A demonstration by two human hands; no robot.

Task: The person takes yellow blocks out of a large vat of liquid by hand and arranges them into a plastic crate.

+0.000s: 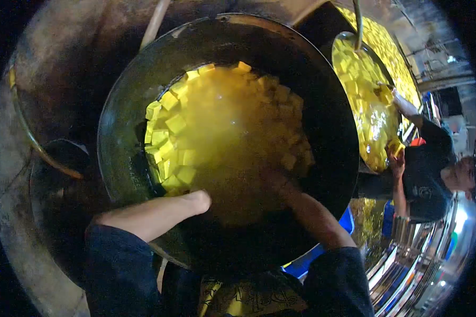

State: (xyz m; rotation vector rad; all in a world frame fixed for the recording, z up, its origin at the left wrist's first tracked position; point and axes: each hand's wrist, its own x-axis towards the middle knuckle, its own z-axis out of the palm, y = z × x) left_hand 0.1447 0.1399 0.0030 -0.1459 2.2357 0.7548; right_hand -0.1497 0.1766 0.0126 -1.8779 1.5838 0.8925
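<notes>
A large dark round pan [124, 137] holds cloudy yellow-brown liquid [222, 137] with many yellow cubes [175, 124], which look like tofu. They lie thickest along the pan's left side, while those on the right are dim in shadow. My left hand [198, 202] dips into the liquid near the front left, close to the cubes, and its fingers are hidden. Further right, my right hand [280, 185] is sunk in the murky liquid, so its fingers do not show either. Whether either hand holds cubes cannot be seen.
At the right, another person [428, 158] works with both hands over a second pan [376, 58] of yellow cubes. A curved hose [31, 132] hangs at the left. Blue crates [307, 261] stand beyond my right arm.
</notes>
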